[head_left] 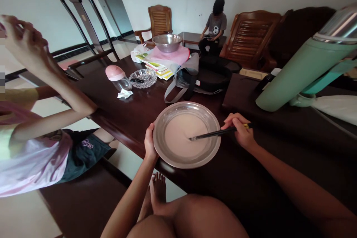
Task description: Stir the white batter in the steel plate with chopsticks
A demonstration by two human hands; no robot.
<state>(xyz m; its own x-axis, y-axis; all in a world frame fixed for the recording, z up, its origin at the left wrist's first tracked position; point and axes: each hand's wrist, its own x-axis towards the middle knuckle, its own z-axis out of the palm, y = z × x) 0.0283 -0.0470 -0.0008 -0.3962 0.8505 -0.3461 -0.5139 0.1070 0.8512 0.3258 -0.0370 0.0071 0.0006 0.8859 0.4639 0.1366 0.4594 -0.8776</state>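
A round steel bowl [159, 145] sits at the near edge of the dark wooden table, holding a pale, creamy liquid [178, 130]. My left hand [150, 142] grips the bowl's left rim, its fingers partly hidden beneath. To the right of the bowl, my right hand [242, 131] is closed around a pair of black chopsticks [213, 134] with a gold band near the top. Their tips dip into the liquid near the middle and carry some whitish batter. The chopsticks cross over the bowl's right rim.
A glass ashtray [150, 78], a pink-capped bottle [118, 76] and a crumpled tissue [125, 93] lie beyond the bowl. Behind stand a bag [200, 78] and another steel bowl [167, 42]. A green thermos [301, 70] rises at right. One person [28, 148] sits left, another [216, 26] at the back.
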